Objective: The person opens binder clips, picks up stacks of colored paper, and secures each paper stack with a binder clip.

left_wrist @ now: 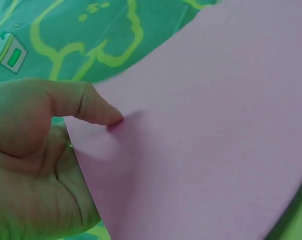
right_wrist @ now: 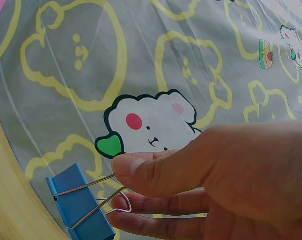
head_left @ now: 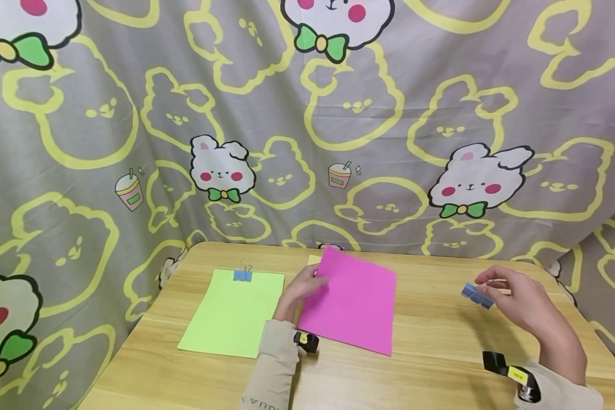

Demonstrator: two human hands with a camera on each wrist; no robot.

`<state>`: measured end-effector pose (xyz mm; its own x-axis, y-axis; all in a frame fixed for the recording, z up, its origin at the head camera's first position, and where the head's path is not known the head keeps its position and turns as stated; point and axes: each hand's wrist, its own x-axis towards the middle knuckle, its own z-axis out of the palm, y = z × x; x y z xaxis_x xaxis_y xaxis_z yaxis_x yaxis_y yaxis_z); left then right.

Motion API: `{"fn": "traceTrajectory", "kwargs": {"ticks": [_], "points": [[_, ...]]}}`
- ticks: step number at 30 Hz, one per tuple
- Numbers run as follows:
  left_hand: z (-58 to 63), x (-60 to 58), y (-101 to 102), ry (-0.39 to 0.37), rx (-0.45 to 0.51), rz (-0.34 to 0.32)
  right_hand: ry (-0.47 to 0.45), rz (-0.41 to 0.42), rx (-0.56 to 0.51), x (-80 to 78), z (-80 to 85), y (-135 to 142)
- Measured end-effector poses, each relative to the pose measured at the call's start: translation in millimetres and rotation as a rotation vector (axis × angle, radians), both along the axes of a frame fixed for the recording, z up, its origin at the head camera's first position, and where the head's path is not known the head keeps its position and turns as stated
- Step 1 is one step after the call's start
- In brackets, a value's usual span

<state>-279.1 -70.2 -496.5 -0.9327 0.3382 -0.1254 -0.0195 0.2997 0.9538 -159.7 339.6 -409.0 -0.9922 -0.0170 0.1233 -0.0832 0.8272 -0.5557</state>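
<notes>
Near the middle of the table my left hand [head_left: 303, 286] grips the left edge of a pink sheet of paper [head_left: 356, 302]. In the left wrist view the thumb [left_wrist: 103, 110] presses on the sheet's face, while the other fingers are hidden behind it. A bit of yellow paper [head_left: 314, 259] peeks out past the pink sheet's upper left. Over the right side of the table my right hand [head_left: 525, 299] holds a blue binder clip [head_left: 476, 295]. The right wrist view shows thumb and fingers at the wire handles of this binder clip [right_wrist: 83, 205], its blue body pointing away from the palm.
Left of the pink sheet, a lime-green sheet [head_left: 230, 319] lies on the wooden table [head_left: 430, 364], with another blue binder clip [head_left: 243, 275] on its top edge. A patterned curtain [head_left: 287, 114] hangs behind the table and along the left.
</notes>
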Motion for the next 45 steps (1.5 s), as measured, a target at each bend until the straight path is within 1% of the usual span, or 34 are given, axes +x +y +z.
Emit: {"fn": "traceTrajectory", "kwargs": {"ticks": [2, 5, 8, 11, 14, 17, 20, 24, 28, 34, 38, 41, 45], "points": [[2.8, -0.5, -2.1, -0.004, 0.031, 0.004, -0.003, -0.004, 0.000, 0.5, -0.1, 0.1], [13.0, 1.0, -5.0, 0.011, 0.075, 0.017, -0.005, -0.009, -0.002, 1.2, -0.3, 0.2], [27.9, 4.6, -6.2, 0.071, 0.123, 0.035, -0.004, -0.010, 0.000, 1.2, -0.2, 0.6], [40.7, 7.1, -7.0, 0.121, 0.201, 0.063, 0.001, -0.009, 0.003, 0.6, 0.0, 0.8], [46.6, 8.0, -8.5, 0.168, 0.263, 0.066, 0.006, -0.010, 0.006, 0.2, -0.2, 0.7], [43.2, 5.8, -10.2, 0.204, 0.277, 0.037, 0.009, -0.012, -0.004, 0.5, -0.9, -0.3], [34.8, 3.2, -12.2, 0.230, 0.261, 0.001, 0.015, -0.009, -0.019, 0.8, -2.0, -1.9], [24.1, 0.1, -16.0, 0.234, 0.271, -0.029, 0.018, -0.002, -0.020, 0.3, -3.2, -3.2], [18.4, -2.5, -20.6, 0.236, 0.310, -0.056, 0.014, -0.002, 0.000, -0.6, -3.5, -2.8], [16.1, -3.0, -27.0, 0.245, 0.324, -0.083, 0.010, 0.007, 0.017, -1.3, -3.5, -2.2], [15.7, -3.8, -28.8, 0.225, 0.323, -0.082, 0.014, 0.010, 0.026, -1.7, -4.5, -2.1], [16.5, -3.6, -29.1, 0.213, 0.331, -0.093, 0.019, 0.009, 0.032, -2.0, -5.2, -2.1], [16.9, -3.6, -28.8, 0.222, 0.354, -0.142, 0.018, 0.012, 0.025, -2.7, -5.5, -1.6]]}}
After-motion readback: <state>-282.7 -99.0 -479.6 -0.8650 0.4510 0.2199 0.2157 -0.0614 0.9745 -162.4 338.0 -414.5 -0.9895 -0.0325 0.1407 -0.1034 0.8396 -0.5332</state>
